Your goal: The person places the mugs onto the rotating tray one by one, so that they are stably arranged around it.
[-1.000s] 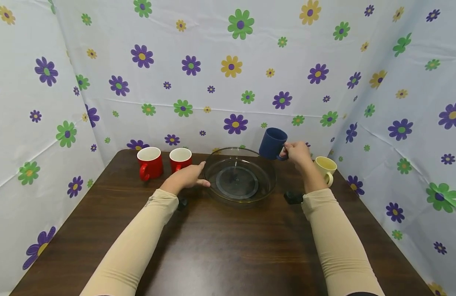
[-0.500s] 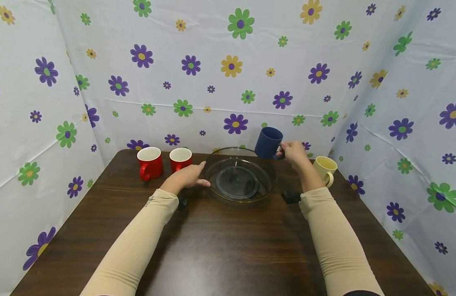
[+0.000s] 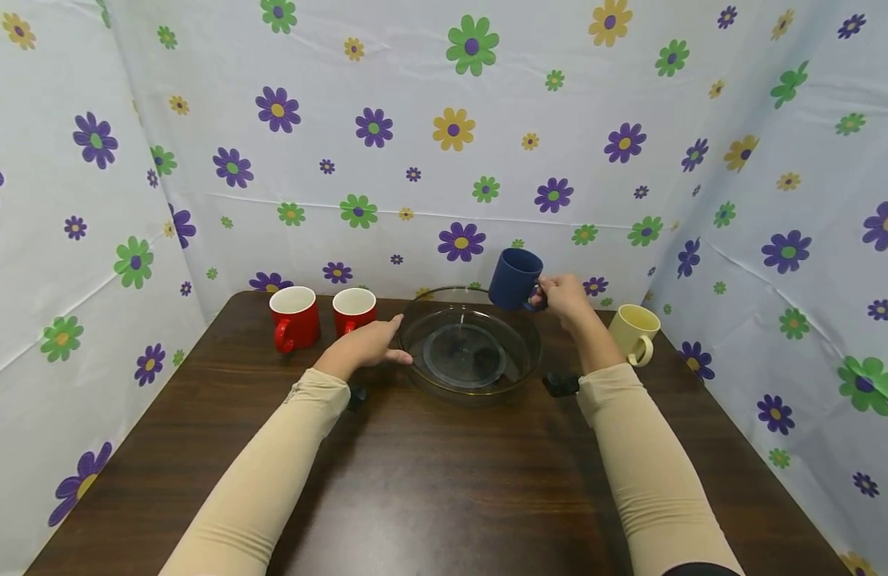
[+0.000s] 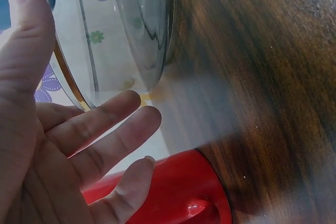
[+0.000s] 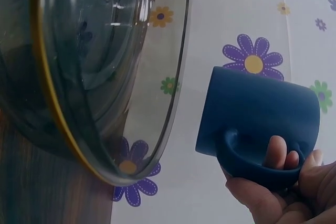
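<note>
My right hand [image 3: 568,298] grips a dark blue mug [image 3: 514,280] by its handle. In the head view the mug is raised and overlaps the back right rim of a large clear glass bowl [image 3: 464,356]. The right wrist view has fingers through the handle [image 5: 257,170], and the mug's base faces the bowl side. At the bowl's left side rests my left hand [image 3: 361,346], fingers spread and relaxed. In the left wrist view its thumb [image 4: 29,30] lies at the rim, while the other fingers extend loosely beside the glass wall.
Two red mugs with white insides stand left of the bowl: a left one [image 3: 296,318] and one [image 3: 354,308] partly behind my left hand. A yellow mug [image 3: 634,330] stands right of my right forearm. Flowered cloth [image 3: 415,160] surrounds the dark wooden table [image 3: 444,480].
The right hand has carried the blue mug a little leftward, farther over the bowl's back right rim. The left hand and the bowl stay in place.
</note>
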`<state>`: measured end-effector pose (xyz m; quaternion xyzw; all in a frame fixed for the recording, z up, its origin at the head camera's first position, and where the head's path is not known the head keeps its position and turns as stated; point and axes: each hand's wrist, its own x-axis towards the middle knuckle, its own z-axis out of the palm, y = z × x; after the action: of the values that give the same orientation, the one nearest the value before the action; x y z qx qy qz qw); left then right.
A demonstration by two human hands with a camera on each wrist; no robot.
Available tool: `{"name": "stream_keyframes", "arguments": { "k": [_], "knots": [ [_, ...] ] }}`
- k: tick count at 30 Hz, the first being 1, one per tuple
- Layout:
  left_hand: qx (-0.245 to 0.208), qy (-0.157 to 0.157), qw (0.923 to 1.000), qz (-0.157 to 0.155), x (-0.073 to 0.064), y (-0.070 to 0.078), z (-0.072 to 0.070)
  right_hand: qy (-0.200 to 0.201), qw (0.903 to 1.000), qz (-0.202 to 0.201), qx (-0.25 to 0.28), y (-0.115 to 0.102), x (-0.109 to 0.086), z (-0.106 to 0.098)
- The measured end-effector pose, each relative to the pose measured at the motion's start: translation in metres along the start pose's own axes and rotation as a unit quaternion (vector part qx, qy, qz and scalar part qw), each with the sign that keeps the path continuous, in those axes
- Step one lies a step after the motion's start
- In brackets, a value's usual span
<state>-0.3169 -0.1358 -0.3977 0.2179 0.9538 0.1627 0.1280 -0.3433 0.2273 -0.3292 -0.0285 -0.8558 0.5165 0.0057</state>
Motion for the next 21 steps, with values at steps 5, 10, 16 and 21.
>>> {"name": "stream_keyframes", "arguments": {
  "k": [5,10,16,21],
  "knots": [
    [-0.002,0.0,1.0,0.0,0.0,-0.001,0.0,-0.006,0.9994,-0.002,0.035,-0.002,0.003,0.006],
    [-0.005,0.003,1.0,0.001,0.0,-0.001,0.001,-0.018,0.9983,0.007,0.055,-0.003,0.005,0.011],
    [-0.003,0.005,1.0,0.003,0.002,-0.003,0.002,-0.026,0.998,0.004,0.057,-0.002,0.006,0.016],
    [0.004,0.003,1.0,0.004,0.002,-0.004,0.002,-0.032,0.9981,0.0,0.052,-0.001,0.01,0.02]
  ]
}}
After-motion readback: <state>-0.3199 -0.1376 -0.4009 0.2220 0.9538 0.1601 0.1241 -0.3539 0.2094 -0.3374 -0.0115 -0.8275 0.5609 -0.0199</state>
